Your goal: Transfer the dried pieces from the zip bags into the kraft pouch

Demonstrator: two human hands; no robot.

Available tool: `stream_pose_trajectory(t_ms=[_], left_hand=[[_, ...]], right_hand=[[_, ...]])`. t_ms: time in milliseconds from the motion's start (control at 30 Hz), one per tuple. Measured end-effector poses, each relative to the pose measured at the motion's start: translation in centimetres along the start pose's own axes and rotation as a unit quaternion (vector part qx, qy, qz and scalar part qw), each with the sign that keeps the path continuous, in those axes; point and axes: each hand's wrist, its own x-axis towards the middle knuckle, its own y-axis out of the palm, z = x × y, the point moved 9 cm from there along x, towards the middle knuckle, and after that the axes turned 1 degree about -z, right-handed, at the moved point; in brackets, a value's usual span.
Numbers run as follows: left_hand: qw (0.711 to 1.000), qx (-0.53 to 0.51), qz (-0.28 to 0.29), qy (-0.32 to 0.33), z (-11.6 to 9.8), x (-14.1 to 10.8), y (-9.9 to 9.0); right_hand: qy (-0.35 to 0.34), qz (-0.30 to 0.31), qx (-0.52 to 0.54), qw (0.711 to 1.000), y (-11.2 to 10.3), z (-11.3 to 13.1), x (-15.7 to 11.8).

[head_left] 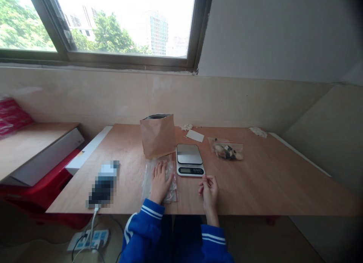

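**L hand flat on clear bag, R fingers pinched by scale**

L hand (pixel 159 182) lies palm-down on a clear plastic bag (pixel 146 185), just in front of the digital kitchen scale (pixel 189 161) and to its L. Fingers slightly apart, resting flat, not clamped on anything. Bag looks thin, soft, prob. very light & slippery; its edge is prob. the easiest place to take hold. Small red mark nr its lower R corner. Can't see anything inside.

R hand (pixel 209 193) is just in front of the scale, to its R. Thumb & fingertips are pinched together, nothing visible between them.

Behind the scale, to the L, a kraft paper pouch (pixel 157 137) stands upright, mouth open, dark lining showing, contents hidden. Prob. light, fairly stiff; top edge looks like a good hold. R of the scale, a second clear bag (pixel 227 151) lies flat w/ brown, dark & pale chunks inside, poss. nuts; too small to tell.

Behind the scale: white paper slip (pixel 195 136), crumpled white scrap (pixel 186 126). Far R of it: another white scrap (pixel 258 132). Well L of it: a pixelated object (pixel 103 183), can't tell what. All are on a wooden table (pixel 278 179). Both sleeves are blue w/ white stripes (pixel 144 221).
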Motion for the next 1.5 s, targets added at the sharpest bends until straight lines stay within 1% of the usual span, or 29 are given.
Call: stream_pose_trajectory(t_ms=[167,233,433,633,767,867,1033,1133,1200,1267,1400,1433,1500], left_hand=[[1.000,0.019,-0.016,0.008,-0.4,0.1,-0.3],[1.000,0.021,-0.019,0.010,-0.4,0.1,-0.3],[1.000,0.023,-0.013,0.006,-0.3,0.1,-0.2],[1.000,0.020,0.002,0.002,-0.1,0.2,0.2],[1.000,0.018,0.013,-0.006,0.0,0.2,0.3],[1.000,0.016,0.010,-0.004,-0.1,0.3,0.2],[1.000,0.011,-0.002,0.000,-0.2,0.3,0.0],[1.000,0.010,-0.012,0.005,-0.2,0.3,-0.2],[1.000,0.009,-0.021,0.008,-0.3,0.2,-0.3],[1.000,0.008,-0.027,0.011,-0.3,0.2,-0.4],[1.000,0.004,-0.021,0.008,-0.3,0.2,-0.4],[1.000,0.003,-0.020,0.005,-0.2,0.2,-0.4],[1.000,-0.001,-0.018,0.004,-0.3,0.2,-0.4]], right_hand=[[0.026,0.034,-0.019,0.999,0.6,-0.8,0.3],[0.031,0.035,-0.023,0.999,0.6,-1.0,0.5],[0.017,-0.022,0.025,0.999,-0.5,-0.5,0.7],[0.019,-0.016,0.013,1.000,-0.6,-0.9,0.7],[0.020,-0.039,0.034,0.998,-1.0,-1.1,0.7],[0.021,-0.056,0.045,0.997,-1.3,-0.9,0.6],[0.017,-0.054,0.047,0.997,-1.5,-0.8,0.6],[-0.002,-0.077,0.034,0.996,-2.2,-0.9,0.7],[-0.020,-0.093,0.017,0.995,-2.4,-1.0,1.0],[-0.033,-0.095,0.006,0.995,-2.3,-1.2,1.3],[-0.023,-0.063,-0.007,0.998,-2.4,-1.1,2.4],[-0.022,-0.055,-0.019,0.998,-2.8,-0.7,2.8],[-0.038,-0.054,-0.055,0.996,-4.3,0.6,4.0]])
